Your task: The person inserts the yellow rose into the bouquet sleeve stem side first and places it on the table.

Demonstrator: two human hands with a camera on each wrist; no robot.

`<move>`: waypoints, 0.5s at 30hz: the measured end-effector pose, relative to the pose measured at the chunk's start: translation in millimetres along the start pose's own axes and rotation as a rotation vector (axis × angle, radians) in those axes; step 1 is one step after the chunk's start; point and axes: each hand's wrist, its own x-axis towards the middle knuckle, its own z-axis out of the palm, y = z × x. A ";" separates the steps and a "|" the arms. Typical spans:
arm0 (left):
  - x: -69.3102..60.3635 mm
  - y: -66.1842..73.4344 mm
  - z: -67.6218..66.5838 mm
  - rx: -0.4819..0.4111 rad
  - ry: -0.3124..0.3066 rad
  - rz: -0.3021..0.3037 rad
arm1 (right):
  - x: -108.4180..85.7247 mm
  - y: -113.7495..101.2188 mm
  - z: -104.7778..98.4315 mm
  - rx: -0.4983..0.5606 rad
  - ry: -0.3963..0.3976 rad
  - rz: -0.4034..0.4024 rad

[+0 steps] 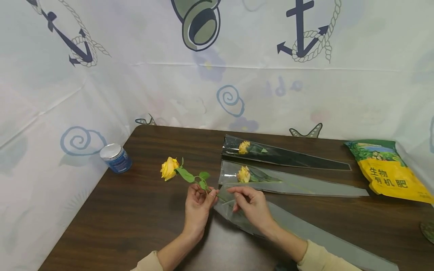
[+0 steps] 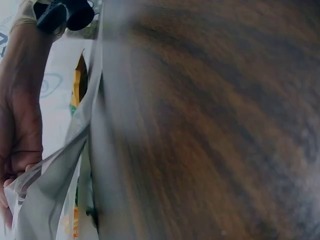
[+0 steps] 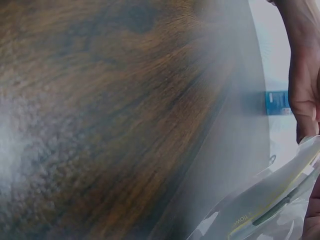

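Observation:
Between its thumb and fingers my left hand [image 1: 197,207] pinches the leafy stem of a yellow rose [image 1: 169,168], at the mouth of a clear-and-grey flower sleeve [image 1: 315,229]. The bloom points left, and the lower stem runs into the sleeve. My right hand [image 1: 254,209] is at the sleeve's upper edge, its fingers bent on the film; the left wrist view shows this hand [image 2: 22,130] gripping the sleeve [image 2: 50,200]. In the right wrist view, a green stem [image 3: 275,207] shows through the film, beside the left hand [image 3: 305,90].
Behind lie two sleeved yellow roses, one in a black sleeve [image 1: 305,159], one in a grey sleeve [image 1: 325,188]. A yellow-green bag [image 1: 390,171] lies at the right. On the left edge of the brown table [image 1: 135,226] stands a blue tin [image 1: 116,159].

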 end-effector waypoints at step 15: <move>12.3 4.9 -9.8 0.062 0.084 0.195 | 0.5 1.5 0.0 0.015 0.002 -0.034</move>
